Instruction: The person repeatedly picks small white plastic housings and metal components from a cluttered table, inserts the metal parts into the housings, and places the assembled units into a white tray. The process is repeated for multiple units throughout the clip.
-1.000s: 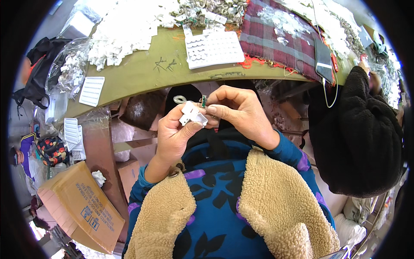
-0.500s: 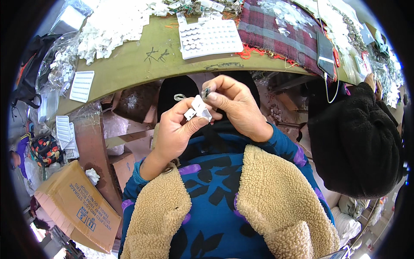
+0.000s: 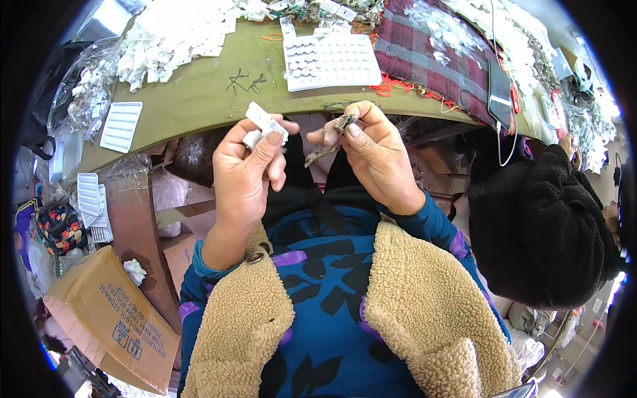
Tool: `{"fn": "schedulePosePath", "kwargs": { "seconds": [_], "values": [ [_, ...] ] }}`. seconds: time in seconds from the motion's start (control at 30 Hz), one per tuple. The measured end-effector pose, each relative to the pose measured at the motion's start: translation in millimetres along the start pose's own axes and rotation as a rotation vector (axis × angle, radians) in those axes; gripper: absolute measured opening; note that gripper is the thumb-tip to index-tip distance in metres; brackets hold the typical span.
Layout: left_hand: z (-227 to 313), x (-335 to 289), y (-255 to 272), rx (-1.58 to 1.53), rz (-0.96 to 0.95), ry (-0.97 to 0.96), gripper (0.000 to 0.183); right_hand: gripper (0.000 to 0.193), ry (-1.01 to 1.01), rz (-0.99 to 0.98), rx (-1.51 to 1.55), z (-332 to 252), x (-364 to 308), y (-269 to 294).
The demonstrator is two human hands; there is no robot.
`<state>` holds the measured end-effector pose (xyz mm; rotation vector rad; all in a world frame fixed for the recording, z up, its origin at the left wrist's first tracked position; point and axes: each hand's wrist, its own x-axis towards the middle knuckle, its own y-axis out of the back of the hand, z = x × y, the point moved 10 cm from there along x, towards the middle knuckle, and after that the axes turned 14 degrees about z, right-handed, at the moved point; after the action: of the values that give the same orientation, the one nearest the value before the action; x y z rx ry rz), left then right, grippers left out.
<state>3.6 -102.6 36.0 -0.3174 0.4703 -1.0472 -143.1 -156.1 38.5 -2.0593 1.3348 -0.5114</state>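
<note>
White casing [image 3: 263,119] is pinched between the thumb and fingers of a worker's left hand [image 3: 244,162], just left of the frame's upper centre. That hand's grip is narrow and holds the piece upward at a tilt. At upper centre, the right hand [image 3: 377,152], its grip also narrow, clasps a small dark part [image 3: 345,122] between thumb and forefinger, with a twisted strand [image 3: 321,154] hanging beneath it. The two hands are apart.

Beyond them, a green worktop [image 3: 192,99] curves across the top of the frame. On it are a heap of white pieces [image 3: 169,43] at upper left, a white tray [image 3: 333,61] with round hollows at top centre, and a plaid cloth [image 3: 424,50] to the right of the tray. A dark phone [image 3: 499,96] with a white cable [image 3: 507,149] lies at upper right.

At the right of the frame is a person in a black coat [image 3: 541,225]. A brown carton [image 3: 113,322] stands at lower left, below a flowered bag [image 3: 61,227].
</note>
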Motion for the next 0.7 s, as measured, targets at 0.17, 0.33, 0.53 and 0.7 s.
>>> {"fn": "schedulePosePath", "kwargs": {
  "seconds": [0.17, 0.33, 0.53, 0.7],
  "values": [
    [14, -3, -19, 0.124, -0.175, -0.179, 0.017, 0.011, -0.191, -0.067, -0.12, 21, -9, -12],
    [23, -4, -23, 0.399, -0.278, -0.378, 0.021, 0.009, -0.303, -0.052, -0.103, 33, -15, -11],
    [-1, 1, -7, 0.18, -0.233, -0.141, 0.023, 0.01, -0.423, 0.042, 0.003, 29, -13, -4],
    [-32, -2, 0, -0.114, -0.151, 0.127, 0.025, 0.008, -0.241, 0.126, -0.227, 9, -13, -6]
  ]
}}
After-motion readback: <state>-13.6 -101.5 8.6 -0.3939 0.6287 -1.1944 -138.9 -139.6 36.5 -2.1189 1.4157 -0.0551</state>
